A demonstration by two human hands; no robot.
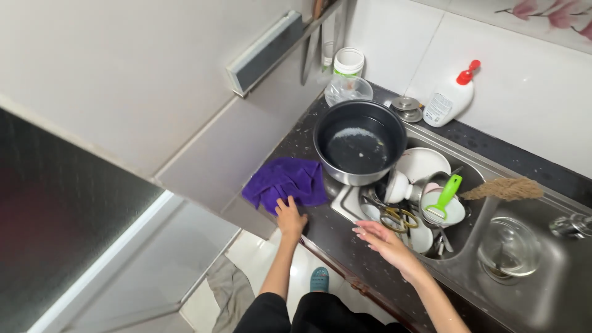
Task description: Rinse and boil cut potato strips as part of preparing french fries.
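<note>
Head camera, looking down over a dark speckled kitchen counter (pixel 345 240): a person in dark clothes leans toward a crowded steel sink (pixel 475 169). Left hand (pixel 290 217) rests on the near edge of a crumpled purple microfibre cloth (pixel 285 182), fingers curled down onto the fabric, pressing rather than clearly pinching it. The cloth lies flat on the counter, spreading away from that hand toward the wall, its longer side running left to right. Right hand (pixel 383 240) hovers open and empty, palm down, fingers extended toward the sink's front rim, well apart from the cloth; the left hand is plainly the nearer one. Just beyond the cloth, a large dark round metal pot (pixel 359 143) sits tilted on the sink's corner, above white bowls, scissors with yellow handles (pixel 398 217) and a green-handled brush (pixel 446 195). A white squeeze bottle with a red cap (pixel 451 97) stands by the tiled wall.
</note>
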